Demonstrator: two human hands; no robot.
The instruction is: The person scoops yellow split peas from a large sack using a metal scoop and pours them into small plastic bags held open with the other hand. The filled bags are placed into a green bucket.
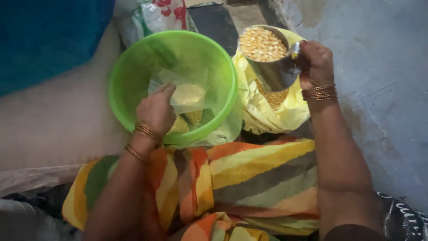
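My right hand (315, 61) grips the handle of a steel cup (272, 71) filled to the brim with yellow split lentils (262, 43). The cup hangs above an open yellow plastic bag (267, 111) that holds more lentils. My left hand (156, 109) reaches into a bright green plastic bowl (129, 62) and holds the edge of a clear plastic bag (187, 96) lying inside it, with some lentils in the bag. Gold bangles sit on both wrists.
A striped orange, yellow and green cloth (249, 178) covers my lap below the bowl. A grey concrete wall (383, 71) runs along the right. A blue cloth (44, 35) lies at upper left, with a white sack (53, 125) beneath it.
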